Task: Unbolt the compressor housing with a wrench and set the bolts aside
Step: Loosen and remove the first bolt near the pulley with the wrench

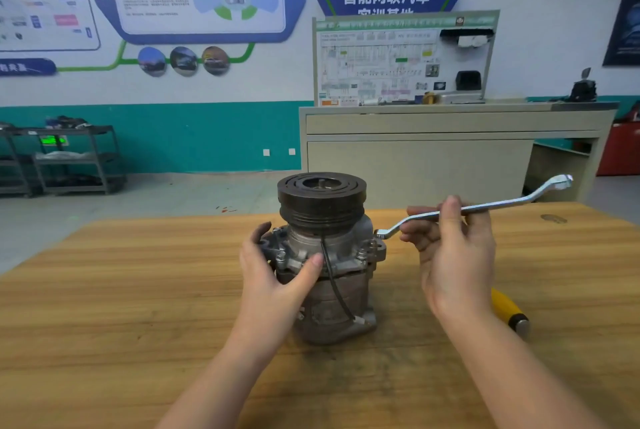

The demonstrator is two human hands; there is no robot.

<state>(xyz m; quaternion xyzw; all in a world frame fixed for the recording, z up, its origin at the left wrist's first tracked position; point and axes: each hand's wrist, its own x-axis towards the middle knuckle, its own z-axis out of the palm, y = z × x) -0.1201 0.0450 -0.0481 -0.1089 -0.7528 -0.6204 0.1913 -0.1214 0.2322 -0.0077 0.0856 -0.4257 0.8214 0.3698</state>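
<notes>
Two hands: both at work on one compressor (327, 255), which stands upright on the wooden surface (138, 290), pulley end up.
Left hand (277, 272): its grip is wrapped round the upper housing, thumb across the front by the black cable (334, 283), fingers behind the left flange.
Right hand (450, 245): its grip pinches the shank of the ring wrench (474, 208) between thumb and fingers, near mid-length.
Wrench position: near ring end (381, 234) lies just beside the right mounting ear (375, 248) of the housing, above the bolts there; whether it is seated on a bolt head cannot be told. Far end points up and right, clear of the surface.
Bolts: several heads show around the flange (280, 257); none is seen set aside, so the task appears at an early stage.
Risk, slip: a light mid-shank pinch gives little leverage; a ring only partly seated could ride off and round the head.
Risk, tipping: sideways pull high on the standing unit could rock it if the left hold loosens.
Nearby: a yellow-handled tool (509, 311) lies behind the right wrist.
</notes>
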